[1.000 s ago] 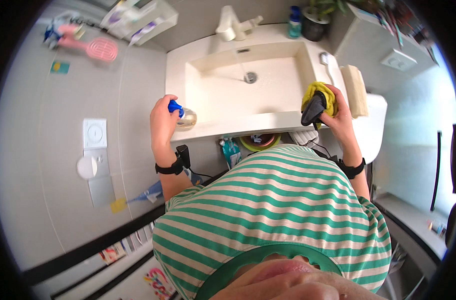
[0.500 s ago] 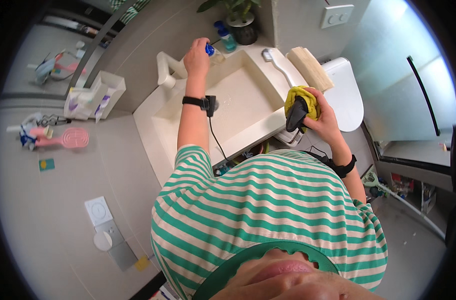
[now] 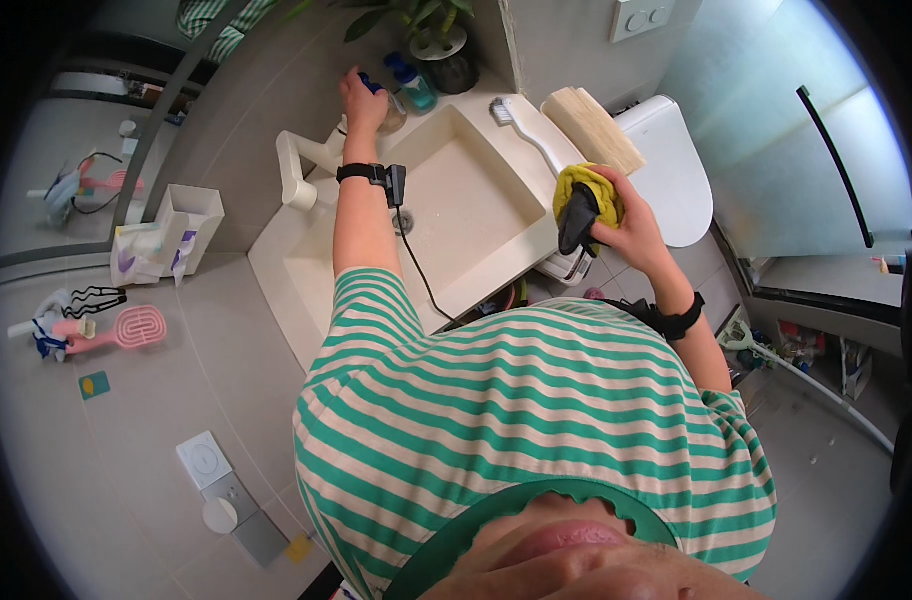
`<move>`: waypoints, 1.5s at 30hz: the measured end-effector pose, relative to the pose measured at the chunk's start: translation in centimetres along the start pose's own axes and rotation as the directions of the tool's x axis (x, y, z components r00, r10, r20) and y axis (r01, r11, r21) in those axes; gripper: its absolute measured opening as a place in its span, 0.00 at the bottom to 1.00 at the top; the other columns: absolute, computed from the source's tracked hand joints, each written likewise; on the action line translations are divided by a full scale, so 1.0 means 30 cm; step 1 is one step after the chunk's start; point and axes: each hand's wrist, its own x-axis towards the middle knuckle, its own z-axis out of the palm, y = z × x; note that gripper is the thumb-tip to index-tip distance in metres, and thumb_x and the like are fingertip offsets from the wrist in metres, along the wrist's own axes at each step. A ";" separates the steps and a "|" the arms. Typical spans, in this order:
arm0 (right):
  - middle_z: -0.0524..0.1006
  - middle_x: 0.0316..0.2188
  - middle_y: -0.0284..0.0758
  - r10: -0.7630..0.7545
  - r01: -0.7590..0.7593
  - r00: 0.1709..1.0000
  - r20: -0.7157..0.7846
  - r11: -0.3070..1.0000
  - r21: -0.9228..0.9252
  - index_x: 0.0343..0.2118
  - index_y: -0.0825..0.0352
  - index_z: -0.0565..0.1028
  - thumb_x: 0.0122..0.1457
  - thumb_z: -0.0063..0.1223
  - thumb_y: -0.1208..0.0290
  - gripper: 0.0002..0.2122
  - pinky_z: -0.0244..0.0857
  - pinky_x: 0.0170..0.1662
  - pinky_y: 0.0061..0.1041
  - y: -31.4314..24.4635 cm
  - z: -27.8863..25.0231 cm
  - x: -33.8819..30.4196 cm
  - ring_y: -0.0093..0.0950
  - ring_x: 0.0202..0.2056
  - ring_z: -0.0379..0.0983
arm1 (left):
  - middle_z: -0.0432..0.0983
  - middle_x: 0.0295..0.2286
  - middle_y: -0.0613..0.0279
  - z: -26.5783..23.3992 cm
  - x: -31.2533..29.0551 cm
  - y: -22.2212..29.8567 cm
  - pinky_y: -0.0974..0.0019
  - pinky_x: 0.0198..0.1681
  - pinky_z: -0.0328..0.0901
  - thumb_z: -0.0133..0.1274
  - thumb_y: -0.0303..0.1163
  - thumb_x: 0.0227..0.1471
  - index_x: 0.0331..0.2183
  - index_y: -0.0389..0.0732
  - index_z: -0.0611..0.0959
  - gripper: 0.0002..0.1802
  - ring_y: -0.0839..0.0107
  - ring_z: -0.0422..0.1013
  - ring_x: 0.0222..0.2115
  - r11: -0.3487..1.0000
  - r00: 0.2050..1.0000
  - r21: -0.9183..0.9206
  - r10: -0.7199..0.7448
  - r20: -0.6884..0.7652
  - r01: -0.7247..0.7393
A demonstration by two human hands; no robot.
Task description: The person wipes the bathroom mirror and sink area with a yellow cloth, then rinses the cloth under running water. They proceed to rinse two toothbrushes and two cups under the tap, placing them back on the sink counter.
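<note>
At the back left corner of the white sink (image 3: 521, 250), my left hand (image 3: 364, 105) has its fingers closed around the blue top of a clear pump bottle (image 3: 392, 118). Part of that bottle is hidden behind the hand. Just right of it stands a second pump bottle (image 3: 416, 92), teal with a blue top. My right hand (image 3: 631, 228) grips a bunched yellow and dark grey cloth (image 3: 588, 205) above the sink's right front corner. A white long-handled brush (image 3: 526, 132) lies on the right rim, its bristle end far from me and its handle reaching toward the cloth.
A faucet (image 3: 301, 170) stands on the sink's left side. Behind the sink is a potted plant (image 3: 444, 60). To the right are a stack of beige paper towels (image 3: 591, 130) and a white toilet lid (image 3: 671, 185). A white holder (image 3: 176, 235) hangs on the left wall.
The whole view has shifted, so the sink appears farther left. My left hand has moved slightly farther back at the clear bottle's top. My right hand still holds the cloth.
</note>
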 end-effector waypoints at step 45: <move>0.74 0.46 0.28 0.115 -0.142 0.691 0.714 0.990 -0.021 0.57 0.66 0.70 0.55 0.50 0.82 0.24 0.65 0.51 0.19 -0.016 0.474 0.483 0.19 0.46 0.70 | 0.79 0.40 0.55 -0.772 -1.227 0.022 0.66 0.45 0.71 0.55 0.27 0.58 0.49 0.35 0.77 0.17 0.69 0.76 0.40 0.751 0.882 -0.466 -0.430 0.194 0.468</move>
